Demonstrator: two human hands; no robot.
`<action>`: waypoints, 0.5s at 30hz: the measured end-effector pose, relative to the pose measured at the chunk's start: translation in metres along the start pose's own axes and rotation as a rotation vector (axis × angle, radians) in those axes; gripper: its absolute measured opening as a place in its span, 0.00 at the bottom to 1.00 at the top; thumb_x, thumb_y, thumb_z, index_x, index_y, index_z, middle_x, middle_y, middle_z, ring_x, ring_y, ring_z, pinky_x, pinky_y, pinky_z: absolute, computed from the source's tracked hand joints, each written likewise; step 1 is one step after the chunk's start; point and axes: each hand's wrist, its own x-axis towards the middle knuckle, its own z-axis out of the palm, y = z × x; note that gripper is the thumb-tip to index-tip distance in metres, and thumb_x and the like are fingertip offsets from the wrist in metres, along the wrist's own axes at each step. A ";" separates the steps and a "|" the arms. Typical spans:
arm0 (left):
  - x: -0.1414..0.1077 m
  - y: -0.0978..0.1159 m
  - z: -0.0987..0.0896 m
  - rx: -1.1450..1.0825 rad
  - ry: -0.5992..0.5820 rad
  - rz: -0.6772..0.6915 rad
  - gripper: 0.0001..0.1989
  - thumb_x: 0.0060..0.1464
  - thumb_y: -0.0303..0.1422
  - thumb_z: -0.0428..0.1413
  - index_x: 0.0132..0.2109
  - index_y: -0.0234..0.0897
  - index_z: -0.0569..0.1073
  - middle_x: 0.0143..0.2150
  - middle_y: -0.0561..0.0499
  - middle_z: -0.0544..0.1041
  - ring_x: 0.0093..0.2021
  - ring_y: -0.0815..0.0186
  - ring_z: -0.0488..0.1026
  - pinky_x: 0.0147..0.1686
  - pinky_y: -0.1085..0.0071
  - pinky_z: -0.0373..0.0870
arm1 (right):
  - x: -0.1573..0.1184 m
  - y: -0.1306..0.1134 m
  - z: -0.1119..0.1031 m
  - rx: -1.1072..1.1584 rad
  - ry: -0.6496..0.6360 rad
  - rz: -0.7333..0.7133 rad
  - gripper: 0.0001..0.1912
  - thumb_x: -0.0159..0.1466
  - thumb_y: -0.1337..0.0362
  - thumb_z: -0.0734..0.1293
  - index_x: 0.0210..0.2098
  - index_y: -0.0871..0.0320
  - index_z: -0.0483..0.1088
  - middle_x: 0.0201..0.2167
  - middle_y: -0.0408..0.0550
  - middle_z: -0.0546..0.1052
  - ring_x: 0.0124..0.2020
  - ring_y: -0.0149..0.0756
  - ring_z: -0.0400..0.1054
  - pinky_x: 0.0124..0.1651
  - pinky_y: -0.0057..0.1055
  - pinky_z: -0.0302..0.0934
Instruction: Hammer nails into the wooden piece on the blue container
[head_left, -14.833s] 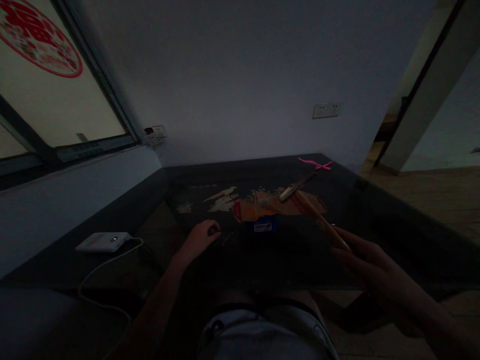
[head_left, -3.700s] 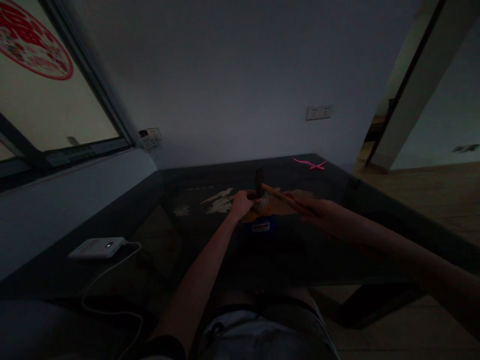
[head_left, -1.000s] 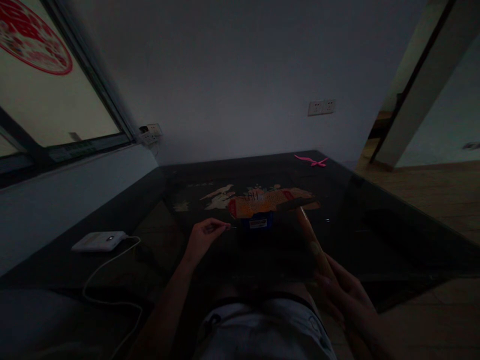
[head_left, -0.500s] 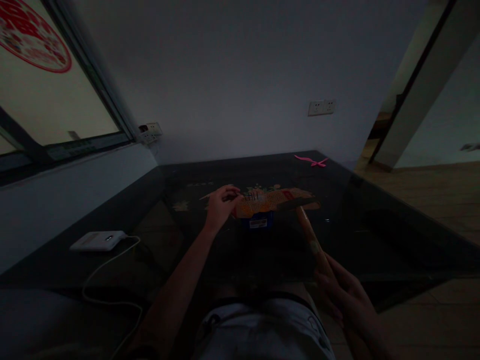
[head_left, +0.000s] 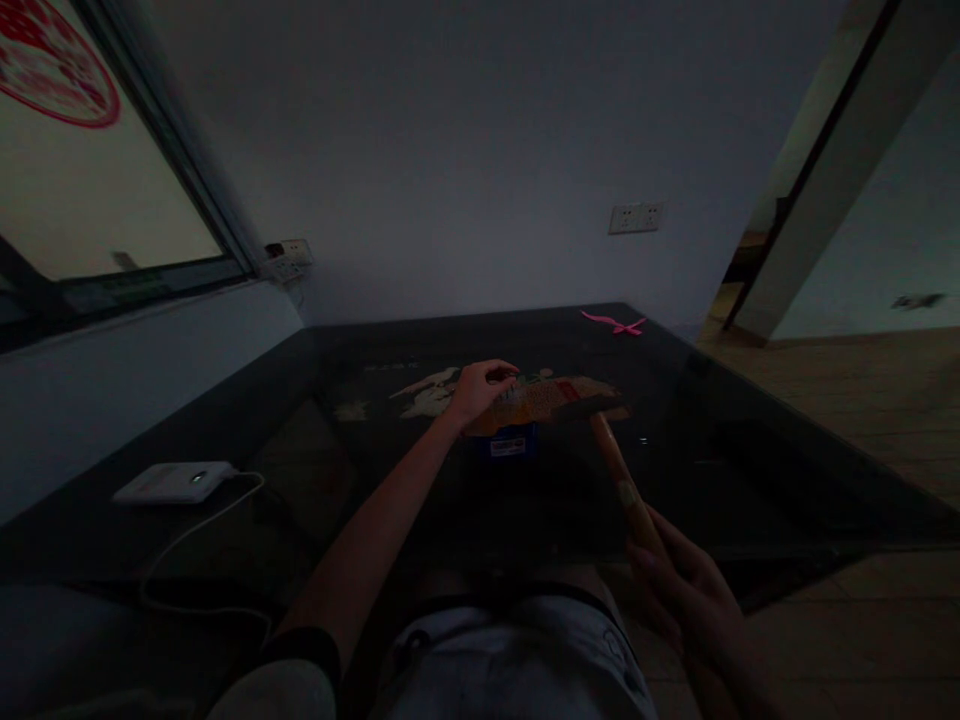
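Orange patterned piece (head_left: 538,404) lies crosswise, mid-frame — curled left hand (head_left: 474,391) nearer, grip indeterminable; right hand (head_left: 688,588), lower right, grips hammer (head_left: 616,458).

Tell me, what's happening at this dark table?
A person's right hand grips a dark-headed hammer with a tan wooden handle. The left hand is at a flat orange-patterned piece, fingers curled beside thin dark upright nails; whether it holds one is too dim to tell. A blue box with a white label shows at the piece's near edge.
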 end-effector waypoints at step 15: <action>-0.002 -0.002 0.001 0.040 -0.073 0.030 0.08 0.51 0.29 0.54 0.38 0.35 0.77 0.36 0.48 0.79 0.36 0.66 0.75 0.39 0.70 0.69 | 0.007 -0.029 0.010 -0.045 -0.012 -0.001 0.40 0.53 0.53 0.71 0.61 0.57 0.56 0.18 0.36 0.64 0.11 0.19 0.49 0.11 0.18 0.45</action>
